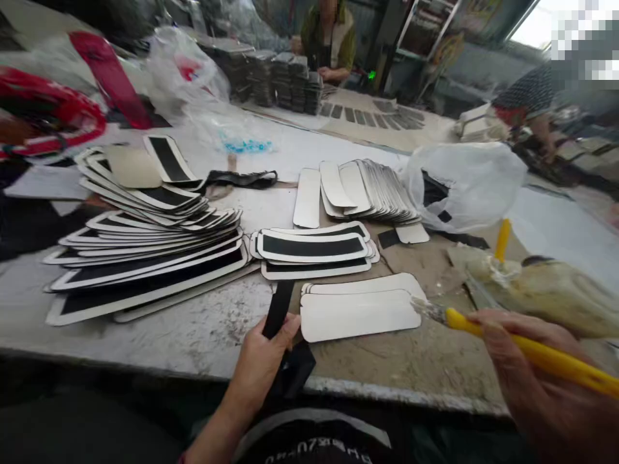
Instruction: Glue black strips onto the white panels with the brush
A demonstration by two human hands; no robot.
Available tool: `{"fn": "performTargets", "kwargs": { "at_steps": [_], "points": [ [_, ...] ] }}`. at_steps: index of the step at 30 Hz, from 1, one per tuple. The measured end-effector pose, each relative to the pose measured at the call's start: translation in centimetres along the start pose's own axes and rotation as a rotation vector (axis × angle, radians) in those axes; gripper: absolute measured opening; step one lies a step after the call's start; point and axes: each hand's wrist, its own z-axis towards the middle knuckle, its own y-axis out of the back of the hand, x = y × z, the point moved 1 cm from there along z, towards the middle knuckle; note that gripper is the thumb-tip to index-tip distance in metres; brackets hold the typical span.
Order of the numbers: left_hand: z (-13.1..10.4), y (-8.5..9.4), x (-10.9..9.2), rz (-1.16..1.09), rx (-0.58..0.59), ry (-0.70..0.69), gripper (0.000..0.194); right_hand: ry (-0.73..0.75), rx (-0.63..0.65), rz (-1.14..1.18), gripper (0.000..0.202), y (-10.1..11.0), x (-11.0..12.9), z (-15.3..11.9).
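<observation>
In my right hand (536,374) is a yellow-handled brush (527,348), its bristles touching the right end of a white curved panel (360,316). That panel lies on a few others like it near the table's front edge. My left hand (264,357) pinches a black strip (280,306) just left of the white panels. More black material (294,367) hangs over the edge below this hand. Behind the white panels sits a small pile of white panels with black centres (312,246).
Large stacks of black-centred panels (145,270) fill the left. A fanned row of white pieces (377,187) lies behind. To the right are a clear plastic bag (469,180) and a plastic-wrapped container (541,293) with a yellow handle sticking up. Other people (331,45) work across the table.
</observation>
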Motion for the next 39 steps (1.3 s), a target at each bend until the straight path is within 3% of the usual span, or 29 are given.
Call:
{"fn": "performTargets", "kwargs": {
  "at_steps": [5,11,16,20,22,25,28,31,35,39],
  "points": [
    [-0.8,0.1,-0.7,0.027,-0.005,-0.092,0.045,-0.034,0.032,-0.003,0.02,-1.2,-0.1,0.1],
    [-0.6,-0.8,-0.5,0.065,0.002,-0.157,0.041,-0.033,0.094,0.052,0.018,-3.0,-2.9,-1.0],
    [-0.7,-0.8,-0.1,0.01,-0.006,-0.127,0.044,-0.106,-0.028,0.018,0.017,-0.4,-2.3,-1.0],
    [-2.4,-0.2,-1.0,-0.034,-0.123,-0.176,0.045,-0.155,-0.051,0.195,0.02,1.3,0.0,-0.3],
    [-3.7,-0.2,-1.8,-0.171,-0.028,-0.135,0.039,-0.165,0.068,0.336,0.025,0.4,1.1,0.1],
    [-5.4,-0.9,-2.9,-0.387,0.272,-0.015,0.033,-0.178,0.36,0.496,0.032,-2.6,3.1,0.5],
    [-6.1,-1.7,-3.4,-0.409,0.449,-0.013,0.03,-0.216,0.613,0.644,0.032,-6.0,5.6,0.4],
    [-6.3,-2.4,-3.1,-0.366,0.564,-0.035,0.03,-0.346,0.779,0.834,0.027,-8.3,7.4,0.0],
    [-6.5,-3.1,-2.5,-0.268,0.595,-0.038,0.031,-0.534,0.786,0.948,0.034,-9.4,7.8,-0.9],
    [-6.4,-3.4,-2.1,-0.17,0.601,-0.048,0.033,-0.399,0.629,0.804,0.033,-9.1,6.8,-1.5]
  ]
}}
